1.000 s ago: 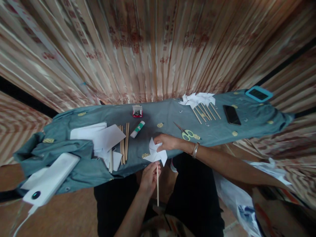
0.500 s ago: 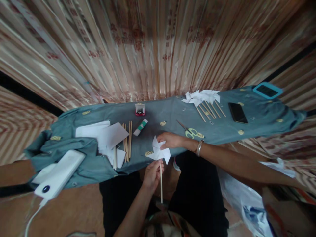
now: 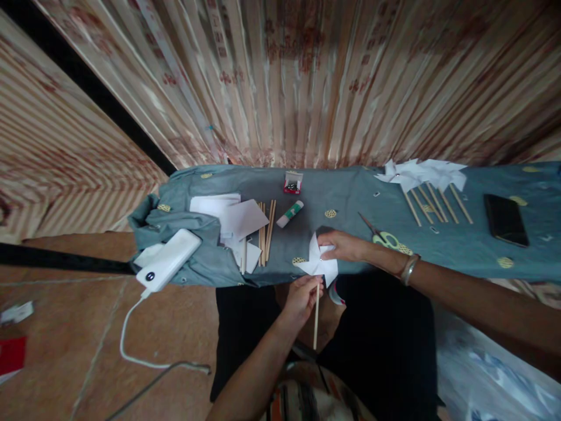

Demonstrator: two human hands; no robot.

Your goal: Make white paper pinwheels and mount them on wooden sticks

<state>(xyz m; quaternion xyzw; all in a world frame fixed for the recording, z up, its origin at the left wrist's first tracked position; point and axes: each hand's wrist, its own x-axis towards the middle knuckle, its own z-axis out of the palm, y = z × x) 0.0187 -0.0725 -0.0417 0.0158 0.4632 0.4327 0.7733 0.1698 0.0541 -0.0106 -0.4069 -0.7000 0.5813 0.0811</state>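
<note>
A white paper pinwheel (image 3: 319,264) on a thin wooden stick (image 3: 316,321) is held over the table's near edge. My left hand (image 3: 303,295) is closed around the top of the stick, just under the paper blades. From the right, my right hand (image 3: 339,245) grips the pinwheel near its centre, with fingertips partly hidden by the paper. Scissors (image 3: 385,237) with pale green handles lie to the right of that hand. Beyond the hands, to the left, a glue stick (image 3: 290,214) rests beside several loose wooden sticks (image 3: 268,233).
A small red box (image 3: 293,182) of dark pins stands open at the back. Paper sheets (image 3: 245,219) and a white power bank (image 3: 169,260) with a cable are on the left. Several finished pinwheels (image 3: 421,175) and a dark phone (image 3: 506,219) lie on the right.
The view has swung to the left, so everything appears farther right. Both hands keep their hold on the pinwheel and its stick, with little other motion.
</note>
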